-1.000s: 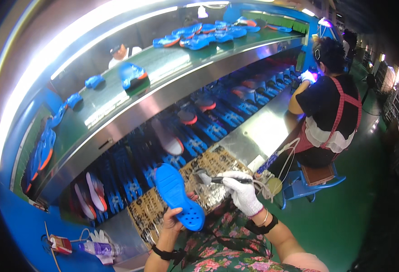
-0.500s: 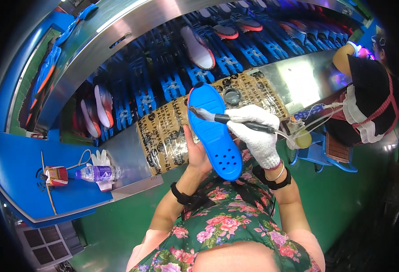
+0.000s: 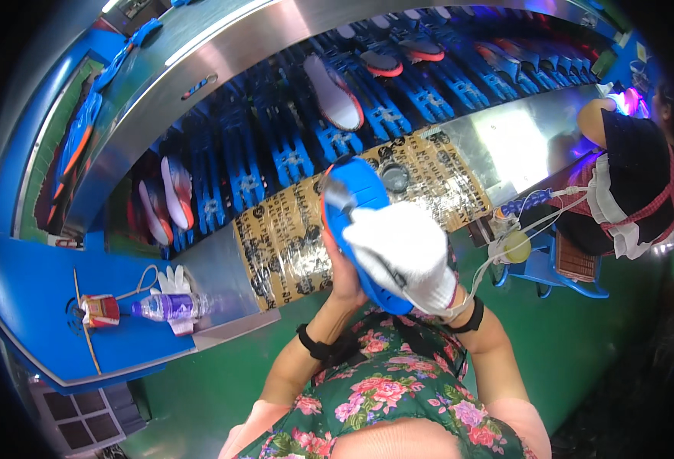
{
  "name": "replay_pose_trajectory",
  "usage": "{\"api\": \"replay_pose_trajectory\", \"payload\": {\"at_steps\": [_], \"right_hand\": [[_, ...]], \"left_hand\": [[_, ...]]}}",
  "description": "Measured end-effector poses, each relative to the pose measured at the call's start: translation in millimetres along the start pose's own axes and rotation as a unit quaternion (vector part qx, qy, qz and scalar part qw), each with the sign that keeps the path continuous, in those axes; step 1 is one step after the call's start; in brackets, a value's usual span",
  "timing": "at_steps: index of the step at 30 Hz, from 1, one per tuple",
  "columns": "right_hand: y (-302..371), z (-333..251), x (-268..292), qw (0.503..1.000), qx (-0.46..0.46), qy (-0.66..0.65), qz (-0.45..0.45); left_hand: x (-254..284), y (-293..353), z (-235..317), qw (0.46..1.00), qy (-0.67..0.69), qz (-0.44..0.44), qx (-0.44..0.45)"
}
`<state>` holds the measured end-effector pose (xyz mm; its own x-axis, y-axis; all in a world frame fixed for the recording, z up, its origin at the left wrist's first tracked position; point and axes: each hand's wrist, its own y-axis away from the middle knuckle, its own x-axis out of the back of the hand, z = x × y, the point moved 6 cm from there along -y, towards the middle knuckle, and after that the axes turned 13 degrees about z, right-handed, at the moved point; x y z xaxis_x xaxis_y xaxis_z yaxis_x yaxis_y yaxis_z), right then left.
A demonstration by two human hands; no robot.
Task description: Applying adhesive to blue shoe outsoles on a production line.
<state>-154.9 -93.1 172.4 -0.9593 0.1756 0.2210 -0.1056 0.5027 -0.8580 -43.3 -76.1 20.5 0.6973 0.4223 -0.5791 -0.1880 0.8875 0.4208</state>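
Observation:
A blue shoe sole [image 3: 362, 179] with a red edge is tilted in front of me, above a bench covered in taped brown cardboard [image 3: 287, 249]. Bare and wrapped around its left side from below, my left hand [image 3: 344, 274] holds it. My right hand [image 3: 399, 243], in a white knitted glove, grips a brush [image 3: 340, 194] whose bristles lie on the sole's upper left part. The glove covers most of the brush handle and the sole's middle. Just right of the sole's top, a small round dark dish [image 3: 395, 177] stands on the cardboard.
Beyond the bench runs a rack of blue holders [image 3: 294, 162] carrying several pale soles [image 3: 332, 93] with red rims. On the left are a bottle [image 3: 170, 307], a white glove [image 3: 173, 280] and a red carton [image 3: 100, 310]. A co-worker [image 3: 635, 176] sits at right near thin hoses [image 3: 532, 229].
My right hand has turned over and moved left and down across the sole, hiding more of it. The brush tip stays near the sole's upper left edge. The sole now tilts more.

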Motion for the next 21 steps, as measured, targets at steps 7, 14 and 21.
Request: {"api": "replay_pose_trajectory", "payload": {"at_steps": [7, 14, 21], "right_hand": [[12, 27, 10, 0.991, -0.079, -0.06, 0.085], [25, 27, 0, 0.977, -0.126, -0.168, 0.045], [34, 11, -5, 0.997, -0.023, -0.067, 0.027]], "left_hand": [[9, -2, 4, 1.0, 0.016, 0.002, -0.014], [17, -13, 8, 0.994, 0.071, -0.082, -0.005], [31, -18, 5, 1.0, 0.01, 0.001, 0.018]]}}
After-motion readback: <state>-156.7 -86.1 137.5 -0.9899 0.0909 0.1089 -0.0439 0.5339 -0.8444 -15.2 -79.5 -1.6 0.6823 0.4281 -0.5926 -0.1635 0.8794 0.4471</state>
